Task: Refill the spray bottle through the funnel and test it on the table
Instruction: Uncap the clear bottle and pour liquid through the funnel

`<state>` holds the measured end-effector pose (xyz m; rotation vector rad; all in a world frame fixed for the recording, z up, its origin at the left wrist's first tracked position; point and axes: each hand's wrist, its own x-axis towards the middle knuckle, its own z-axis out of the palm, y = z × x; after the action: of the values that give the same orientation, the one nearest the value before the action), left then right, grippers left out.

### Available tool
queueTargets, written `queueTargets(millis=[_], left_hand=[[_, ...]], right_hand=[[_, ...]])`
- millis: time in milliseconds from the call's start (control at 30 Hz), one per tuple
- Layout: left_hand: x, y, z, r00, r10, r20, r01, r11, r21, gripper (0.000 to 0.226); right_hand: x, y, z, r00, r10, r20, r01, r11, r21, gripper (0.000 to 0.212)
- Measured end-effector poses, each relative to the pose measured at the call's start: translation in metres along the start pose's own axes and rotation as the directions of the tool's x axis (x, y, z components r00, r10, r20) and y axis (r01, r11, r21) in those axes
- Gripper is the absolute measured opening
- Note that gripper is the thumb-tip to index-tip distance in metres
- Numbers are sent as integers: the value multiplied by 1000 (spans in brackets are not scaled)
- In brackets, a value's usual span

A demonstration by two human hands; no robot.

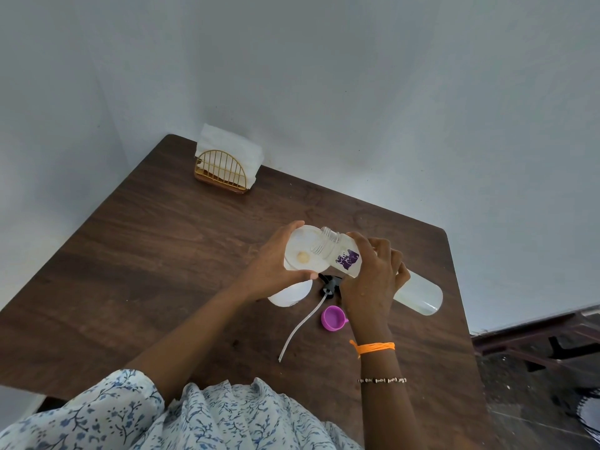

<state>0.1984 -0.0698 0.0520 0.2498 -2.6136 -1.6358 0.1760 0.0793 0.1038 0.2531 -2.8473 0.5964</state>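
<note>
My left hand [269, 271] grips the rim of a white funnel [303, 251] that sits over the white spray bottle [289, 297] standing on the dark wooden table [146, 254]. A long clear refill bottle [422, 297] with a purple label is in my right hand [373, 277], tipped nearly flat with its open threaded mouth over the funnel. The black spray head [329, 287] lies on the table between my hands, and its long dip tube [300, 329] trails toward me. Beside my right wrist a purple cap [332, 318] rests open side up.
A gold wire napkin holder [222, 172] with white napkins stands at the table's far left corner by the wall. The table's right edge runs just beyond the refill bottle. Dark furniture [535, 339] stands on the floor at the lower right.
</note>
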Motion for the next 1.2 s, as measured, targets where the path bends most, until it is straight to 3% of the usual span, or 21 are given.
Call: queueTargets(millis=[1200], left_hand=[[-2,4,-3,1000,2,17,-2,1000,-9,91]], right_hand=[[-1,2,2,1000,2,-9,-2,1000,-17,66]])
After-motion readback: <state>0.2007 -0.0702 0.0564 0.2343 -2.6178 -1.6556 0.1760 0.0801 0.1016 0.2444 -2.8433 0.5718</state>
